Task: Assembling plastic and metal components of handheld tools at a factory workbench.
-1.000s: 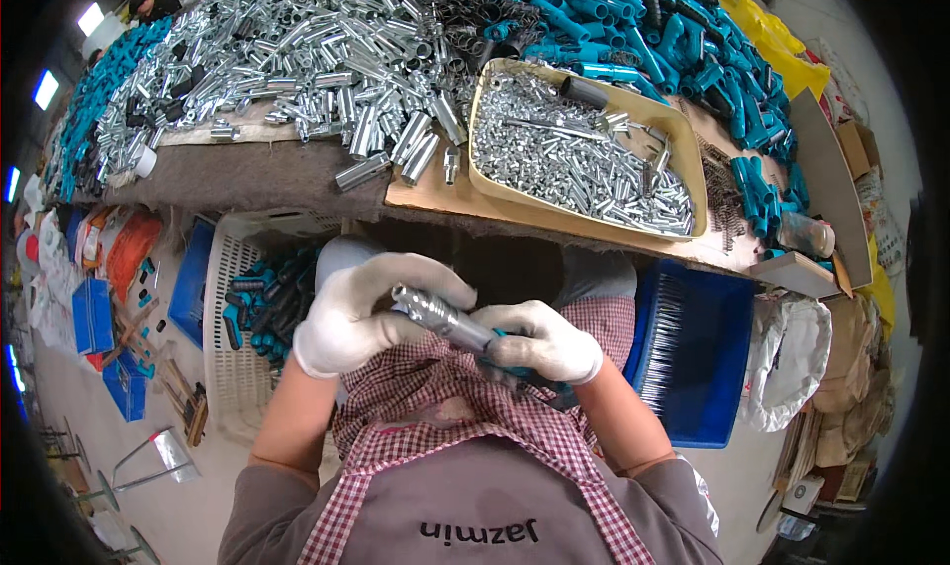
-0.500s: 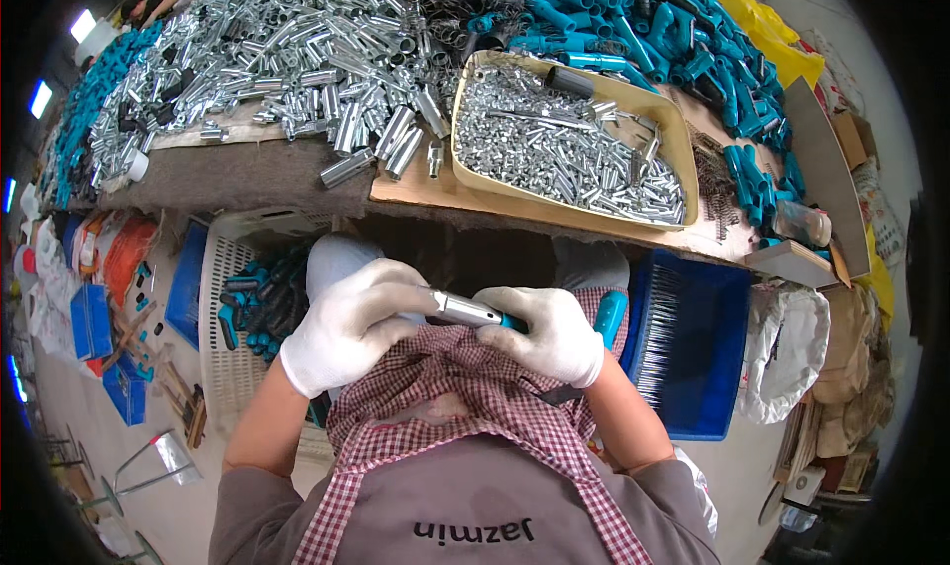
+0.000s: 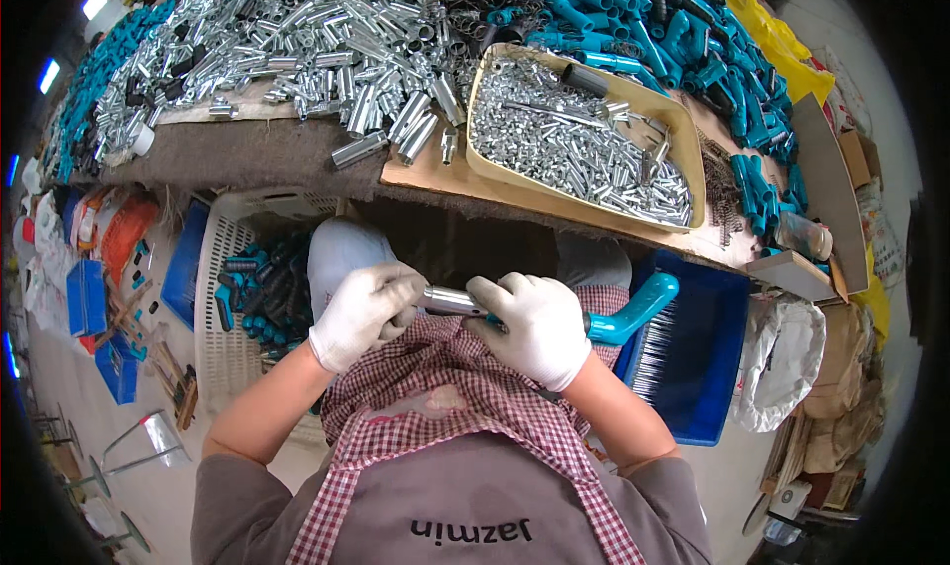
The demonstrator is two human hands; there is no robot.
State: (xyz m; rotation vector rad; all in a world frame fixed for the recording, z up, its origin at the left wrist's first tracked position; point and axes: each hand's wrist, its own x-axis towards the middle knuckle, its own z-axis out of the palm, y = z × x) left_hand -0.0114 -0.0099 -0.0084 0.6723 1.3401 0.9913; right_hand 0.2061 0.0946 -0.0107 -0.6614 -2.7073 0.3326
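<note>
Both my hands wear white gloves and hold one tool above my lap. It has a silver metal tube (image 3: 451, 301) and a bent teal handle (image 3: 641, 310). My left hand (image 3: 358, 318) is closed, its fingertips pinching at the tube's left end; whether they hold a small part there is hidden. My right hand (image 3: 534, 329) wraps round the tool where tube and handle join. The handle sticks out to the right past that hand, its curved end pointing up and away from me.
On the bench, a cream tray (image 3: 699, 184) holds small metal parts. Silver tubes (image 3: 327, 60) and teal handles (image 3: 737, 95) lie heaped behind it. Below are a white crate (image 3: 213, 318) of teal-and-black pieces at left and a blue bin (image 3: 708, 367) with thin metal rods at right.
The teal handle has swung out to the right and now shows more fully. My left hand has drawn in its fingers at the tube's end; my right hand has shifted its grip.
</note>
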